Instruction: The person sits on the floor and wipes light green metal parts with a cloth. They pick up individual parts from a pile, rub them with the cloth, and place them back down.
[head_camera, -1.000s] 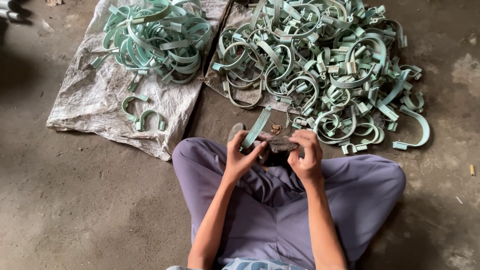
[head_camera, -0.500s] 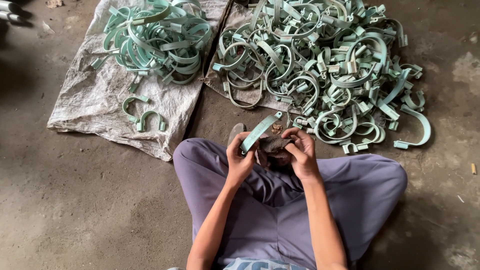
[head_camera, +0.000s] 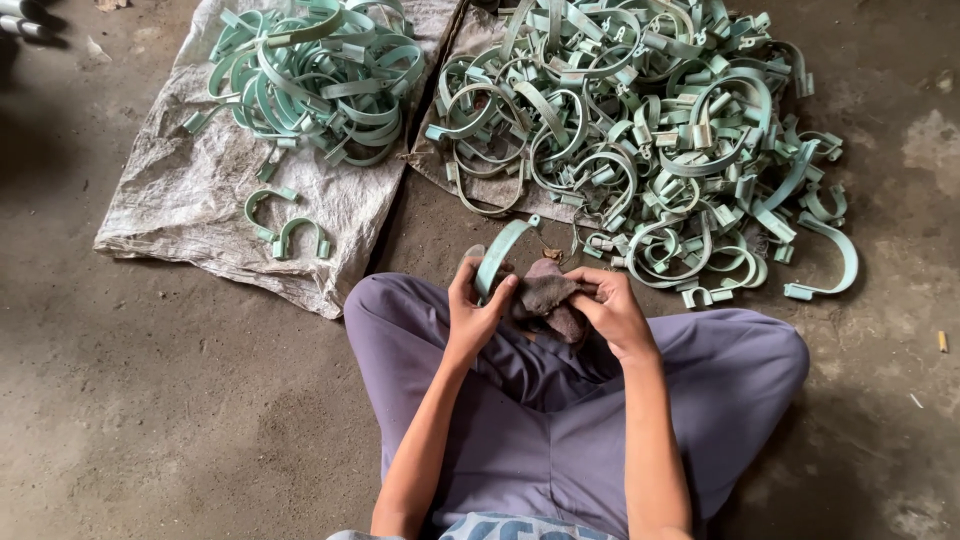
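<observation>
Left hand (head_camera: 470, 310) pinches one pale green curved clamp (head_camera: 497, 257) by its lower end, right hand (head_camera: 610, 310) is bunched tight on a dirty brown rag (head_camera: 545, 298) against it, over the lap. Probably best to keep that pinch firm and low so the rag runs the strap's full curve, well clear of the big clamp pile (head_camera: 650, 130) ahead.

Concrete floor (head_camera: 150, 420), woven sack (head_camera: 200, 200), heaped green clamps (head_camera: 640, 130)
</observation>
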